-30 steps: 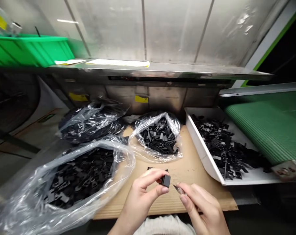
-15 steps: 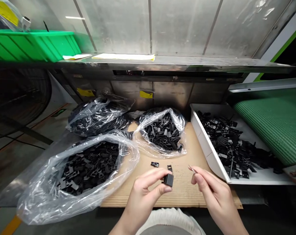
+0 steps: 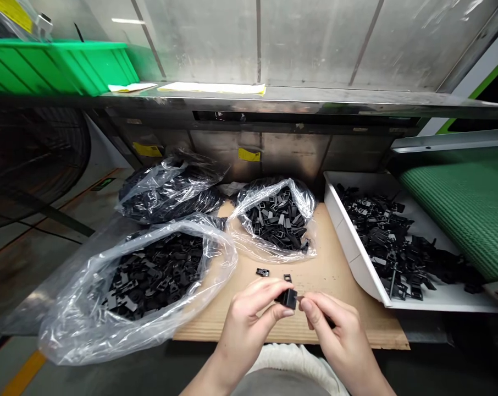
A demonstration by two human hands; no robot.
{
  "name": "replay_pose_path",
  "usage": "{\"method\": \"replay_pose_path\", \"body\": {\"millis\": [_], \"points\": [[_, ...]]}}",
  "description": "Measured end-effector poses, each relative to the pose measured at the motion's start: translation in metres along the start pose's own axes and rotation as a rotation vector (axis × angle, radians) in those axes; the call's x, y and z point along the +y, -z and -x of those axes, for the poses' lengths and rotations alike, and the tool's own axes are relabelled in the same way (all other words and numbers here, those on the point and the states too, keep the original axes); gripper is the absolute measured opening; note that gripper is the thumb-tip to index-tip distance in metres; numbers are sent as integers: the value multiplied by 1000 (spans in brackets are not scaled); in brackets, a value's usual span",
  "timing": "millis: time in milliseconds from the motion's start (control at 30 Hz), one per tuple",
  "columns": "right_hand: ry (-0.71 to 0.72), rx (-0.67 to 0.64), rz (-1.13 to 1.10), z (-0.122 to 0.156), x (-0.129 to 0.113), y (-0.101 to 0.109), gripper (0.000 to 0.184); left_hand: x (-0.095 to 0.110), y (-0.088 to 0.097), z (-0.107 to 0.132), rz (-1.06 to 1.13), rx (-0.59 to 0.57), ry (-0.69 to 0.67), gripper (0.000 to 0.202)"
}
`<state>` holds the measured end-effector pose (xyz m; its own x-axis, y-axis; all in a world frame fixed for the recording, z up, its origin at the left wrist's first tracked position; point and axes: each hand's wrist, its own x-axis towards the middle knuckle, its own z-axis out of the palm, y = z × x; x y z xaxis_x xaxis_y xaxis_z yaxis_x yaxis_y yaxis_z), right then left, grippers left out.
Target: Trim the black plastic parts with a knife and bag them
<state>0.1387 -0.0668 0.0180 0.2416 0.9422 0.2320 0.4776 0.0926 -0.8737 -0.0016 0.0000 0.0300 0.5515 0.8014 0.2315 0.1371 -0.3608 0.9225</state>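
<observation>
Between thumb and fingers, my left hand (image 3: 255, 316) grips a small black plastic part (image 3: 289, 298) with a boxy end. My right hand (image 3: 335, 324) is pinched close against that part's right side. In its fingertips is a thin metal piece (image 3: 300, 298), mostly hidden now. On the cardboard (image 3: 216, 324) just beyond my hands lie a loose black clip (image 3: 263, 272) and another small black piece (image 3: 287, 278), partly covered by my left hand's part.
Open plastic bags of black parts stand at left (image 3: 150, 275) and back centre (image 3: 280, 217); a fuller bag (image 3: 170, 190) lies behind. A white tray (image 3: 358, 264) of black pieces sits right, beside a green conveyor belt (image 3: 463, 203). A metal shelf (image 3: 298, 99) crosses above.
My right hand has moved left, bringing the thin metal piece up to the black part in my left hand. The left hand keeps its grip; the view has shifted slightly.
</observation>
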Motion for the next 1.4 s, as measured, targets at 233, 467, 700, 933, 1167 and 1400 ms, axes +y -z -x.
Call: {"method": "replay_pose_path", "body": {"millis": [233, 467, 700, 933, 1167, 1400], "points": [[-77, -226, -78, 2, -3, -4, 33, -17, -4, -8, 14, 106, 145, 16], [-339, -121, -233, -11, 4, 5, 32, -20, -3, -13, 68, 73, 215, 13], [-397, -145, -417, -30, 28, -12, 31, -17, -1, -10, 234, -136, 225, 15], [-396, -105, -341, -11, 44, -4, 38, -29, 2, -4, 556, -92, 471, 45], [76, 108, 91, 15, 29, -6, 20, -21, -10, -4, 606, 31, 464, 21], [330, 95, 230, 11, 18, 6, 21, -10, -10, 3, 255, 14, 319, 12]]}}
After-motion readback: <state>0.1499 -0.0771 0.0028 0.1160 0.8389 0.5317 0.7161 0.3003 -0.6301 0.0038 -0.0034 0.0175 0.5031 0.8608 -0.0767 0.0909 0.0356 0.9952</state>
